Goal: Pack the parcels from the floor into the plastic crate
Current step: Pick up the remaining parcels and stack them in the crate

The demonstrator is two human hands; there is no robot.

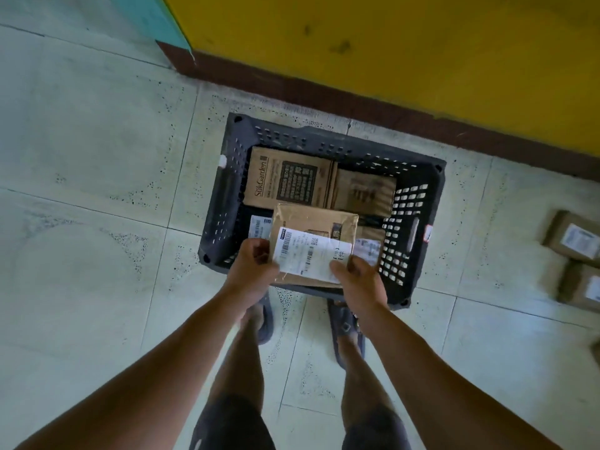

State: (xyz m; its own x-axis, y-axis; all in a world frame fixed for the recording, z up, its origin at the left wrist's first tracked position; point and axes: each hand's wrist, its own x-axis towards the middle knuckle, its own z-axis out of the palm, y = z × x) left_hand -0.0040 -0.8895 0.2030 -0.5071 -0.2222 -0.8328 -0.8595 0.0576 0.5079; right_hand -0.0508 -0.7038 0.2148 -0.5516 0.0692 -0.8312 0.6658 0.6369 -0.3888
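Parcel in hand (313,227): a brown cardboard box with a white shipping label (308,254) on its top face. It is held over the crate's near half, toward its 6 o'clock side. Whether it touches the boxes beneath cannot be told.
Left hand (251,271): grips the parcel's near left corner, at about 8 o'clock of the box, with the fingers curled round the edge.
Right hand (360,280): grips the near right corner, at about 4 o'clock of the box, with the thumb lying on the label.
Crate (418,222): dark grey plastic with perforated walls. It stands on the tiled floor (97,157), and the wall runs along its 12 o'clock side.
Printed box (289,180): lies flat in the crate's 11 o'clock corner.
Plain box (365,193): lies just beside the printed box, toward 1 o'clock.
Labelled packets: one (259,225) shows at 8 o'clock inside the crate and another (368,246) at 4 o'clock, both partly hidden under the held parcel.
Floor parcels: two brown boxes (574,237) (581,287) with white labels lie at 3 o'clock of the crate, well apart from it.
Sandals (345,329): dark, on the person's feet at the crate's 6 o'clock side.
Yellow wall (389,43): at 12 o'clock, with a dark brown skirting (292,82) along its base.
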